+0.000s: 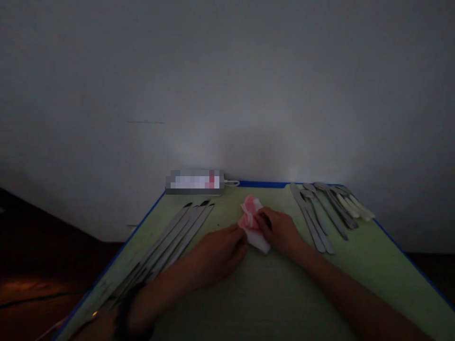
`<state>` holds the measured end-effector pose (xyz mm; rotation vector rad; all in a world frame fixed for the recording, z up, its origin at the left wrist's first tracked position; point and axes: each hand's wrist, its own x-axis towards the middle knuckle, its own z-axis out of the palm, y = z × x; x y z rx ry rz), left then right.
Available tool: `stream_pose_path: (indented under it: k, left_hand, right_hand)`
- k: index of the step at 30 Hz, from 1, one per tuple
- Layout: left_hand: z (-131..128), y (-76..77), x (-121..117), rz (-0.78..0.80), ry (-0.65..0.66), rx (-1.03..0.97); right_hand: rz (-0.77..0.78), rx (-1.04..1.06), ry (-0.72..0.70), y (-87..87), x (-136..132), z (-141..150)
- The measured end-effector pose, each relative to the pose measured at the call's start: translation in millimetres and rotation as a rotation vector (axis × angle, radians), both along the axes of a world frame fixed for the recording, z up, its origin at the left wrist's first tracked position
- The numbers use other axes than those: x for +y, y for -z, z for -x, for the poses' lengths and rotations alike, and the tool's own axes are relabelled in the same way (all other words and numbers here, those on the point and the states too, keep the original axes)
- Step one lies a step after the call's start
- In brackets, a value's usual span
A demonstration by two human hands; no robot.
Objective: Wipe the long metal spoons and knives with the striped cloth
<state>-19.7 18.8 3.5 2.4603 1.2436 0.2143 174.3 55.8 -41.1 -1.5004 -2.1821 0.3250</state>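
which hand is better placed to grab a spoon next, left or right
Probably the right hand: the spoons lie on its side, while the left hand would have to cross over. Both are at the cloth now.

Single head-worn view, looking forward and down over tabletop (pixel 284 293) toward wall (pixel 227 85); both hands close below.

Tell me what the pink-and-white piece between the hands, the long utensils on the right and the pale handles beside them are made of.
Pink-and-white piece: probably soft cloth, matte, going by its loose folds; thick paper is possible.
Long utensils: likely metal, stainless steel perhaps, smooth and grey with a dull sheen.
Pale handles: perhaps plastic, cream-white and smooth; the dim light leaves ceramic open.
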Motion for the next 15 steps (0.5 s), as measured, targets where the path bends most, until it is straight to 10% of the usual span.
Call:
stream_pose_path:
  k: [7,15]
  left_hand:
    - [44.0,-3.9,33.1,-0.188,-0.216,0.373]
    - [61.2,-10.3,34.7,-0.044,-0.376,0.577]
  right_hand:
    - [0.008,0.008,-0.024,-0.6,-1.8,-1.1]
    - [0.005,0.003,-0.011,1.4,-0.7,-1.5]
